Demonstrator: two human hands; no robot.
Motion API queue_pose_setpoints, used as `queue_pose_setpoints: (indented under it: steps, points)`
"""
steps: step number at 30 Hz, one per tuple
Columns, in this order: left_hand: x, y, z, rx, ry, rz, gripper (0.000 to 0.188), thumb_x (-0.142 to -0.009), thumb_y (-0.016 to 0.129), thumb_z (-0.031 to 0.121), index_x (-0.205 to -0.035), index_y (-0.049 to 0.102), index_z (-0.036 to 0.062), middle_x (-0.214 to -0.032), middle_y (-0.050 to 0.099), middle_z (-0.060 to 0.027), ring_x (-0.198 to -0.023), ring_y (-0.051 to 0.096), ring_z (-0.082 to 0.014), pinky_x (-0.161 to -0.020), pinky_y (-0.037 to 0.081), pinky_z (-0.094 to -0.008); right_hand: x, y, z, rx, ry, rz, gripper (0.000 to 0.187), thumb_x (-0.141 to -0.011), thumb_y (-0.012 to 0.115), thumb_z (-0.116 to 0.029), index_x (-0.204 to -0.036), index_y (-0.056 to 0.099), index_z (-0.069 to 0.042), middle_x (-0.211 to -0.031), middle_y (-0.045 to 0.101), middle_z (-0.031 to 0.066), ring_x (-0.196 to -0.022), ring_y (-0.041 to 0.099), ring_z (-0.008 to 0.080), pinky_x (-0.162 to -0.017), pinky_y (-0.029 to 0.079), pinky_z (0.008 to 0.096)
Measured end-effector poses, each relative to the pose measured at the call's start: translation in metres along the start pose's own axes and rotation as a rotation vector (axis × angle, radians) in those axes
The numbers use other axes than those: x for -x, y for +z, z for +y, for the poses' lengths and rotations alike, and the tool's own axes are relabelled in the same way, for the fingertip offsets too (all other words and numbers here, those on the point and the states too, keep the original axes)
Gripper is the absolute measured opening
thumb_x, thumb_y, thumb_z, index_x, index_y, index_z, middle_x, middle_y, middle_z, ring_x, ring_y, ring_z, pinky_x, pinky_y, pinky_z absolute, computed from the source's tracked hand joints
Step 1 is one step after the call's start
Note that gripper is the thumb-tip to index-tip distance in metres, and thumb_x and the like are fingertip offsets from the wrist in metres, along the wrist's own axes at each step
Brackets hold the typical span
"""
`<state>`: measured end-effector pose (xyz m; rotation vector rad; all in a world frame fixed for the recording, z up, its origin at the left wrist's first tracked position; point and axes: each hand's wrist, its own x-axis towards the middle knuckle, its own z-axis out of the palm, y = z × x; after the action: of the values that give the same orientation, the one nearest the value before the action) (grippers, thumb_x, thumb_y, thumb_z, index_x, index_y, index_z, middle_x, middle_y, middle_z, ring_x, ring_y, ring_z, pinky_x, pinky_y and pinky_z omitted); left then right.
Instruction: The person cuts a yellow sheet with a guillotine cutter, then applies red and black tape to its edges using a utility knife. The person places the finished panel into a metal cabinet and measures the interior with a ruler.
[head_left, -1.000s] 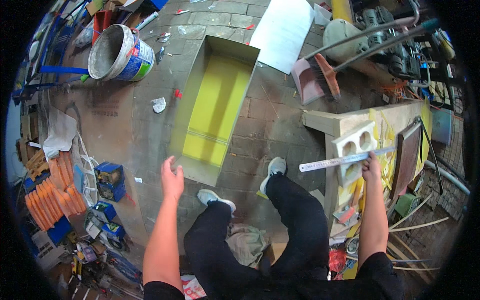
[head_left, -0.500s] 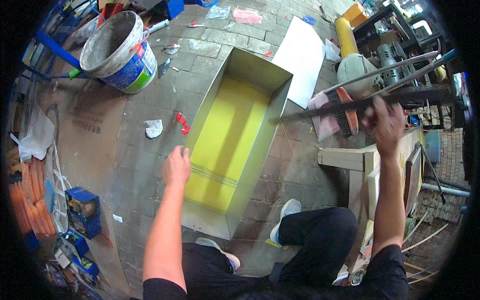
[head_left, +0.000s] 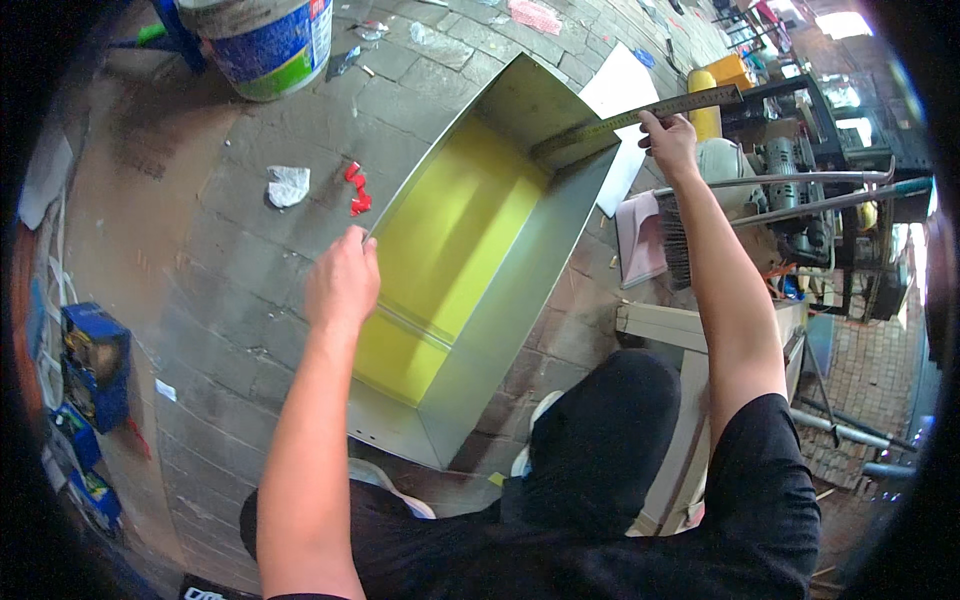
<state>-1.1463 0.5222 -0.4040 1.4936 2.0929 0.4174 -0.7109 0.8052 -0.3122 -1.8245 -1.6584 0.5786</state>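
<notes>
A long rectangular metal box (head_left: 500,330) with a yellow bottom and grey walls rests on the paved floor in front of me. My left hand (head_left: 345,275) is closed on the upper edge of its left wall. In my right hand (head_left: 668,145) a long flat metal ruler (head_left: 690,102) is gripped near its right part. The ruler slants across the far right corner of the box, and its lower left end reaches inside near the far wall. Whether that end touches the wall I cannot tell.
A paint bucket (head_left: 265,55) stands at the far left. Crumpled white paper (head_left: 288,187) and a red scrap (head_left: 357,190) lie left of the box. A white sheet (head_left: 618,85) lies behind it. To the right are a dustpan (head_left: 638,240), a broom (head_left: 676,240) and a wooden frame (head_left: 660,325).
My right hand has swung the ruler forward and left, from beside the box to over its far right corner. My left hand stays on the left wall.
</notes>
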Motion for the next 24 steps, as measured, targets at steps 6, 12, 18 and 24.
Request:
queue_pose_setpoints:
  steps: [6, 12, 18, 24]
  points:
    - [0.001, -0.005, 0.007, -0.041, -0.093, -0.007, 0.029, -0.105, 0.054, 0.033, -0.116, 0.063, 0.0083, -0.112, 0.072, -0.0206, -0.102, 0.068, -0.0461, -0.084, 0.054, -0.0577, -0.016, -0.026, 0.004, 0.166, -0.096, -0.13, 0.029, -0.096, 0.075, -0.028, -0.102, 0.071, 0.0, -0.087, 0.073, 0.0066, -0.067, 0.071, 0.015, -0.057, 0.053, 0.0285]
    - [0.001, -0.002, 0.008, -0.051, -0.106, 0.012, 0.028, -0.105, 0.053, 0.034, -0.115, 0.063, 0.0098, -0.112, 0.073, -0.0176, -0.103, 0.069, -0.0439, -0.083, 0.054, -0.0568, -0.023, -0.033, 0.039, -0.053, -0.048, -0.125, 0.026, -0.096, 0.076, -0.025, -0.105, 0.067, -0.003, -0.089, 0.072, 0.0064, -0.07, 0.07, 0.015, -0.058, 0.053, 0.0289]
    - [0.0, -0.003, 0.011, -0.089, -0.133, -0.01, 0.028, -0.106, 0.053, 0.034, -0.115, 0.063, 0.0097, -0.112, 0.073, -0.0178, -0.103, 0.068, -0.0441, -0.084, 0.054, -0.0564, -0.028, -0.029, 0.048, -0.103, -0.091, -0.103, 0.024, -0.097, 0.075, -0.023, -0.106, 0.068, -0.002, -0.092, 0.074, 0.0067, -0.079, 0.074, 0.0167, -0.062, 0.057, 0.0293]
    - [-0.001, -0.002, 0.009, -0.097, -0.124, -0.022, 0.029, -0.107, 0.052, 0.035, -0.115, 0.063, 0.0089, -0.112, 0.073, -0.0188, -0.104, 0.068, -0.0441, -0.084, 0.054, -0.0565, -0.027, -0.026, 0.05, -0.172, -0.141, -0.114, 0.019, -0.098, 0.075, -0.016, -0.107, 0.069, 0.0, -0.093, 0.075, 0.0089, -0.081, 0.075, 0.0178, -0.067, 0.06, 0.0298]
